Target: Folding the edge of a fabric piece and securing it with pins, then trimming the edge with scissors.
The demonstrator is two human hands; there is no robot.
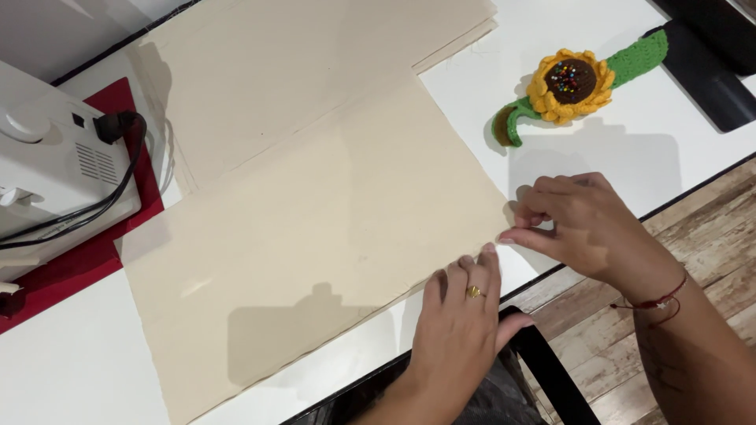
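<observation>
A sheet of cream fabric lies flat on the white bench, its near right corner at the bench's front edge; the right hand pinches that corner between thumb and fingertips, fingers curled close together; the left hand, with a gold ring on one finger, rests palm down on the fabric's front edge just beside the right, fingers together and pressing flat, gripping nothing; a second, larger piece of the same cream cloth lies behind, partly tucked under the first; to the right, apart from the fabric, sits a crocheted sunflower pincushion with green leaves and coloured pin heads in its brown centre; at the left stands a white sewing machine on a red mat, a black cable plugged into its side.
</observation>
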